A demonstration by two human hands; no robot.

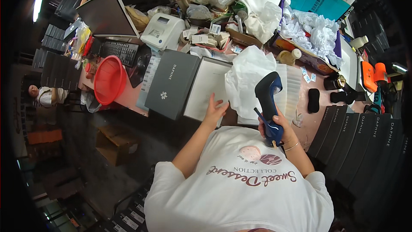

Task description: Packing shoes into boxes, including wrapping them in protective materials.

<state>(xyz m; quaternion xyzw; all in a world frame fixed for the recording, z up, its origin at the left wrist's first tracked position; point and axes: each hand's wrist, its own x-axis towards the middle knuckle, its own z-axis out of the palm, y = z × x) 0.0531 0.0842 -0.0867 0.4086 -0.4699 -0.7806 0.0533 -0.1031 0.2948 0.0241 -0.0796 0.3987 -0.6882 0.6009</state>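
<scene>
A dark blue high-heeled shoe (268,105) with a black sole is gripped in my right hand (283,128), sole toward me and toe pointing away. My left hand (215,111), fingers spread and holding nothing, hovers at the near edge of an open shoe box (205,87) with a pale inside. To its left lies the dark grey box lid (171,83). Crumpled white tissue paper (246,79) covers the right part of the box area, beside a stack of translucent sheets (292,90).
A red plastic basket (110,79), keyboard (118,53), monitor (108,15) and white label printer (162,31) stand at the left. A carton of crumpled paper (317,34) sits at the far right. Dark shoe boxes (365,139) are stacked to my right. Two people are in the background.
</scene>
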